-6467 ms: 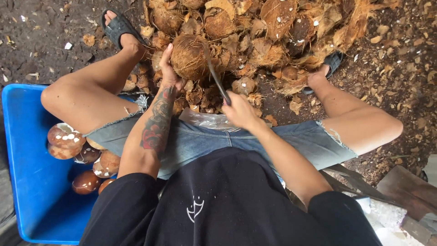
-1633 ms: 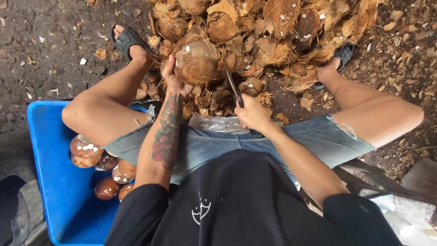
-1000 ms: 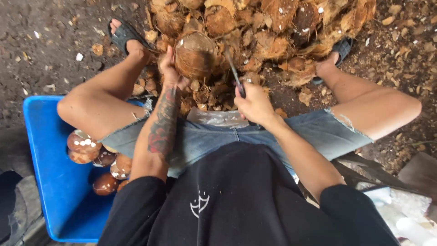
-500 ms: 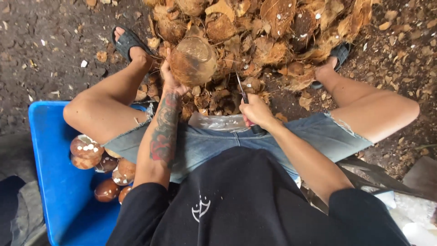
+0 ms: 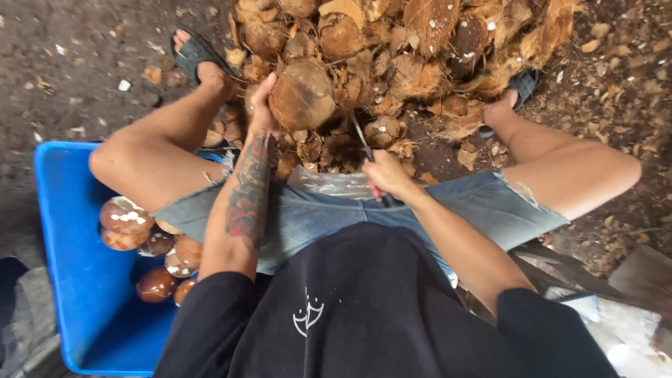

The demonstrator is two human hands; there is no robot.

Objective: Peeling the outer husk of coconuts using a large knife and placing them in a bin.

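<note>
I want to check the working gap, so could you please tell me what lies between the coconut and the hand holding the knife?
In the head view, only the knife blade and husk pile lie between the coconut and right hand.

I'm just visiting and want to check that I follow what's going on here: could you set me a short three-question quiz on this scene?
1. True or false: the left hand holds up a coconut.
2. What does the right hand hold? A) a thin blade B) a brush C) a rope
3. Fill in: the peeled coconuts lie in a ____ tub.

Key: 1 true; 2 A, the thin blade; 3 blue.
</note>
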